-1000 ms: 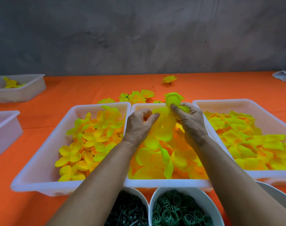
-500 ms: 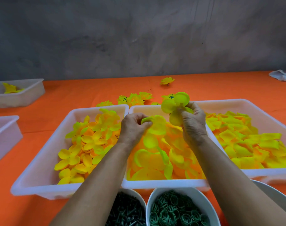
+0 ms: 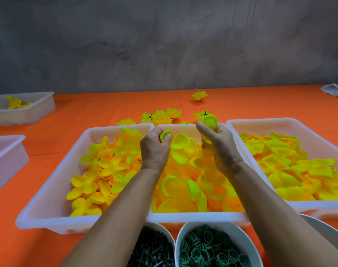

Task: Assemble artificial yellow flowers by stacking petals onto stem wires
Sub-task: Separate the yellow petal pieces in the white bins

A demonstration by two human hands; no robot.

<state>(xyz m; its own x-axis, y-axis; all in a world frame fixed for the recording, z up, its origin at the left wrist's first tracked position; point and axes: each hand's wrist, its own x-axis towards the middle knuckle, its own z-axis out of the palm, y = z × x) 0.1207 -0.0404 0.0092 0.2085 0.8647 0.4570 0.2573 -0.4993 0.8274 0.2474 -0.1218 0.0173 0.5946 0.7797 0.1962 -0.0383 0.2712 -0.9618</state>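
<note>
Left hand [image 3: 154, 149] pinching a yellow petal piece [image 3: 178, 146], right hand [image 3: 220, 145] curled round a part-built flower [image 3: 209, 121] above the middle tray [image 3: 195, 217]

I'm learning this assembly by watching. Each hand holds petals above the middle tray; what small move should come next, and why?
Probably bring the left hand and its petal piece across to the partial flower in the right hand and stack it there. Both hands already grip their pieces, close together and apart.

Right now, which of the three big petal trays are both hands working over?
The middle tray: the left hand and right hand hold petals above it; the left tray and right tray are untouched.
</note>
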